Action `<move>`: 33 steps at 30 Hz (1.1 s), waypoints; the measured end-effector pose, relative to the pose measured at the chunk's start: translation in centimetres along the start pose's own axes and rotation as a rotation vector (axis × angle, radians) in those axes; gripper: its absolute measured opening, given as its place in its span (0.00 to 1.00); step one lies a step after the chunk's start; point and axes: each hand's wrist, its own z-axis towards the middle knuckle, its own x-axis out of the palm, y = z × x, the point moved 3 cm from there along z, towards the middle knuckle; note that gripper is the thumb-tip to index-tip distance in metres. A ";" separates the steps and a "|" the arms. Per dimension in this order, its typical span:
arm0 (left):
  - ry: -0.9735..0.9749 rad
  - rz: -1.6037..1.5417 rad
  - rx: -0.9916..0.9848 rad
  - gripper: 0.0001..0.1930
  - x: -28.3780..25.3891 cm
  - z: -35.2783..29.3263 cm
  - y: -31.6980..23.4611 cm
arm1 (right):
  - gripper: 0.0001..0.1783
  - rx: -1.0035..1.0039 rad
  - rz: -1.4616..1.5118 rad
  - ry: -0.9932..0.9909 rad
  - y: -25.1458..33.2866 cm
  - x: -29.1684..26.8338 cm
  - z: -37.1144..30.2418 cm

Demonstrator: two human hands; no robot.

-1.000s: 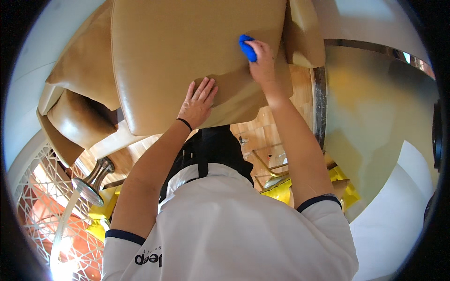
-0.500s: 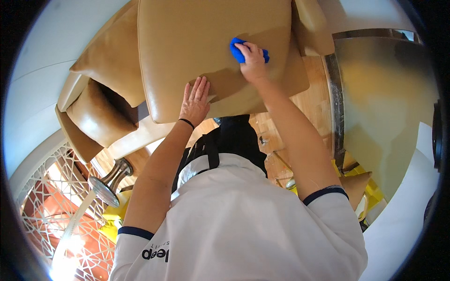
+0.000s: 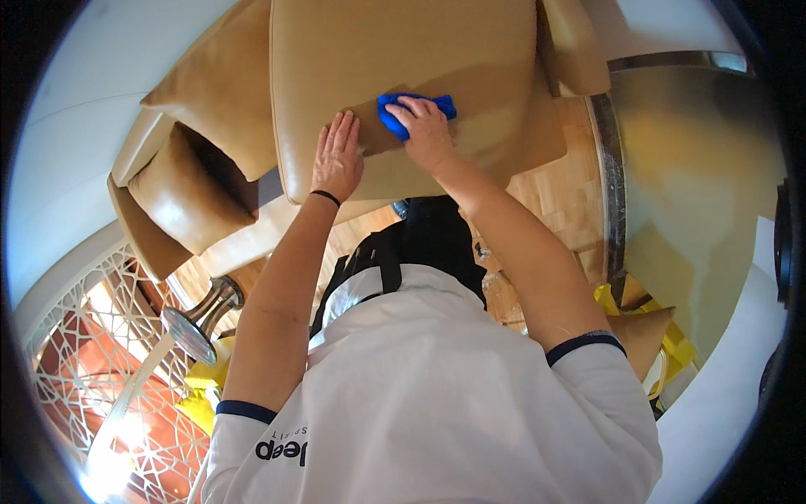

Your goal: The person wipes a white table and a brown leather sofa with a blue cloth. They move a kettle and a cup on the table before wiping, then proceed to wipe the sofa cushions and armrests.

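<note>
A tan leather sofa seat cushion stretches out in front of me. On its near part lies a bunched blue cloth, and my right hand presses it against the leather with the fingers bent over it. To the left, my left hand rests on the cushion near its front edge, fingers stretched out and held side by side. It holds nothing. A black band circles my left wrist. Part of the cloth is hidden under my right palm.
Tan throw pillows lean on the sofa at the left. The sofa's armrest is at the far right. A shiny metal stand and a white lattice screen are at lower left. Wooden floor shows beside a glossy panel.
My right hand has slid the blue cloth left and toward me across the cushion, closer to my left hand. The left hand stays flat on the leather. The view has shifted slightly.
</note>
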 end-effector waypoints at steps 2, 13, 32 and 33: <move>0.039 0.043 -0.003 0.38 -0.8 -0.2 0.8 | 0.28 -0.063 -0.080 0.128 1.4 1.6 -2.4; 0.029 0.103 -0.027 0.33 0.3 -0.3 1.0 | 0.16 -0.352 0.004 0.254 5.8 3.9 -6.4; 0.375 0.159 0.235 0.38 3.8 0.8 -6.7 | 0.18 0.107 -0.020 0.208 -4.7 -1.0 -13.0; 0.371 0.163 0.249 0.37 3.8 0.7 -6.5 | 0.18 0.095 -0.003 0.251 -4.6 -1.3 -13.4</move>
